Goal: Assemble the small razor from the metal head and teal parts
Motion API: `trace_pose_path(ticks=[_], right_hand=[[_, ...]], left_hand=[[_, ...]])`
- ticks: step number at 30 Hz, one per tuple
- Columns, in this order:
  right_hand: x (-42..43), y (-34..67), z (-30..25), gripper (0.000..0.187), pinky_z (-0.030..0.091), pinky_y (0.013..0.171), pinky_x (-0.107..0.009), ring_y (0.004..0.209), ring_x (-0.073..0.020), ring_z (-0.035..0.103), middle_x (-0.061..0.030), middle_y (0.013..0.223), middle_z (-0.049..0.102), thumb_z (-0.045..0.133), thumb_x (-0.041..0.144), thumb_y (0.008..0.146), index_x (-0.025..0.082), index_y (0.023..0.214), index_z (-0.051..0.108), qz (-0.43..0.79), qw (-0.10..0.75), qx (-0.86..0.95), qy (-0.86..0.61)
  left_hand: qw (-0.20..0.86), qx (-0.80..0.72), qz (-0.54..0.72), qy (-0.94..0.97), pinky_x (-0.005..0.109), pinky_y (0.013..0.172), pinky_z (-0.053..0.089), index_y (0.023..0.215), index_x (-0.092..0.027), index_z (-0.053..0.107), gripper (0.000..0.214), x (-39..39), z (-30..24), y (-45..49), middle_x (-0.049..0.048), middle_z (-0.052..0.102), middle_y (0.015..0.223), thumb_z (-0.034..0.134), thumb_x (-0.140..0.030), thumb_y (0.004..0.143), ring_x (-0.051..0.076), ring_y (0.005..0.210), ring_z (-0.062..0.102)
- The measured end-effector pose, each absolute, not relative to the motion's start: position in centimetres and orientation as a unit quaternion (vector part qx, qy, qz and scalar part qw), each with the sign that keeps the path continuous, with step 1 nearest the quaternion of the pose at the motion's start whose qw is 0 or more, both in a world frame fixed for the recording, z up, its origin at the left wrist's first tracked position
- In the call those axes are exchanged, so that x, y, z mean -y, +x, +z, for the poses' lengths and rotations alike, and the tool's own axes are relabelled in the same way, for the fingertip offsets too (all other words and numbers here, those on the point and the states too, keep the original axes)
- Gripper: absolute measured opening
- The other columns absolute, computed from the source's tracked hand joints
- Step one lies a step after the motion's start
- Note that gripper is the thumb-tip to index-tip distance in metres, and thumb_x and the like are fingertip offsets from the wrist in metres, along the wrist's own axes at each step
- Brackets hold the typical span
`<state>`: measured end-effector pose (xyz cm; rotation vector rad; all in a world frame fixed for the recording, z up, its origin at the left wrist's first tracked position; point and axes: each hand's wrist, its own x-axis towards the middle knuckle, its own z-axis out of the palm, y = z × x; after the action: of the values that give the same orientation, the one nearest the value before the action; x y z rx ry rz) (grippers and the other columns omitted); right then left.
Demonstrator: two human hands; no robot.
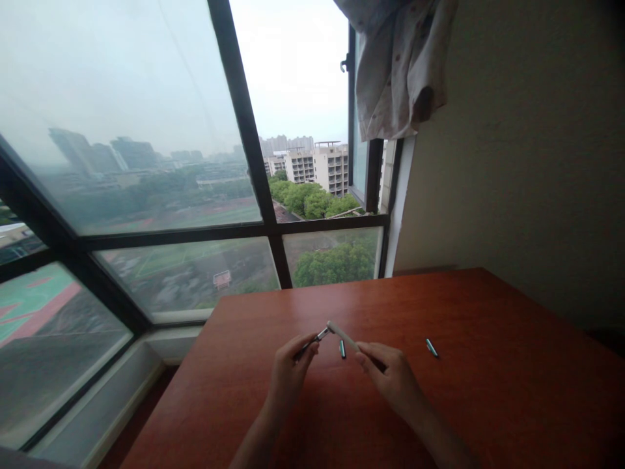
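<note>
Above the table, my left hand (291, 365) pinches a slim black and silver razor handle (321, 335) between thumb and fingers, its silver end pointing up and right. My right hand (388, 371) is closed on a pale, slim toothbrush-like stick (344, 337), tilted up to the left. The stick's rounded tip meets or nearly meets the handle's silver end; whether they touch I cannot tell. Between my hands, a small dark and green razor cartridge (342, 350) lies on the tabletop. Another similar cartridge (431, 348) rests farther right, apart from both hands.
The reddish-brown wooden table (478, 404) reaches to a window (273, 228) with dark frames, its right pane swung open. A pale curtain (405, 71) hangs at the upper right, beside a plain wall (517, 156).
</note>
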<state>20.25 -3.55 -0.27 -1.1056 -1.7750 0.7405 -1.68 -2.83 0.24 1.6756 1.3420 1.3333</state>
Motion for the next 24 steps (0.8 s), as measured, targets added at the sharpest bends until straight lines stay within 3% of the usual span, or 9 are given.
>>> trace_pose_path(ticks=[14,24], right_hand=[[3.42,20.55,-0.3,0.024,0.048,0.067,-0.026,0.076,-0.0201,0.066,-0.0066,0.084,0.072,0.051,0.031,0.09,0.019,0.093,0.071,0.256,0.456,0.734,-0.434],[3.36,20.64,-0.46,0.025,0.05,0.068,-0.027,0.077,-0.0207,0.067,-0.0074,0.086,0.073,0.051,0.033,0.089,0.019,0.093,0.072,0.251,0.457,0.729,-0.445]], left_hand=[[0.371,-0.534,0.51,0.564,0.022,0.052,0.036,0.096,-0.012,0.074,0.039,2.7,0.26,-1.87,0.003,0.06,0.066,0.066,-0.044,0.074,0.014,0.059,0.047],[0.355,-0.524,0.507,0.586,0.022,0.054,0.039,0.096,-0.012,0.074,0.038,2.51,-0.24,-2.11,0.0026,0.06,0.066,0.064,-0.043,0.077,0.014,0.06,0.05]])
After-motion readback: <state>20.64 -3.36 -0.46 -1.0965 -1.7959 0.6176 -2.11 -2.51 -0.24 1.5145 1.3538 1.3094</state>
